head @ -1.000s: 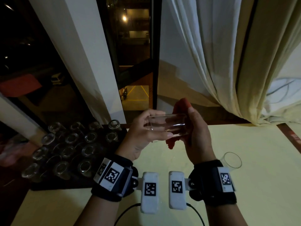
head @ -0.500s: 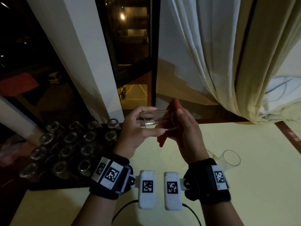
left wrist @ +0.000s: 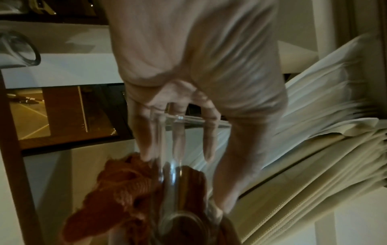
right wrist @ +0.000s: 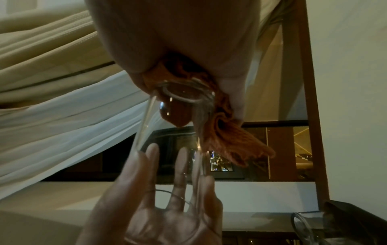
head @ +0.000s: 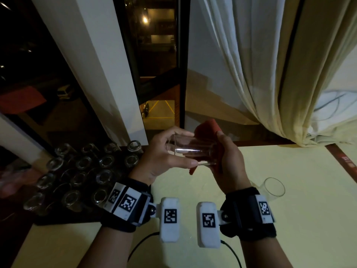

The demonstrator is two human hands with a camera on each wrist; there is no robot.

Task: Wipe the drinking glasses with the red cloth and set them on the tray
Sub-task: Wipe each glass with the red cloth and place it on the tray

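A clear drinking glass (head: pixel 191 151) lies sideways in the air above the table, between both hands. My left hand (head: pixel 166 157) grips its open end, fingers over the top and thumb underneath. My right hand (head: pixel 228 159) holds the red cloth (head: pixel 205 128) wrapped against the base of the glass (right wrist: pixel 184 96). In the left wrist view the glass (left wrist: pixel 171 174) runs down from my fingers into the cloth (left wrist: pixel 117 195). A dark tray (head: pixel 63 215) on the left carries several glasses (head: pixel 104 176). Another glass (head: pixel 273 188) lies on its side by my right wrist.
The pale yellow table (head: pixel 289 209) stretches to the right and front. A cream curtain (head: pixel 260 74) hangs behind at the right. A dark window (head: pixel 156 64) with a white frame (head: pixel 92 60) stands behind the tray. Cables (head: pixel 229 252) trail from the wrist cameras.
Both hands with the glass and cloth have shifted slightly left and away. The cloth has worked round the base of the glass.
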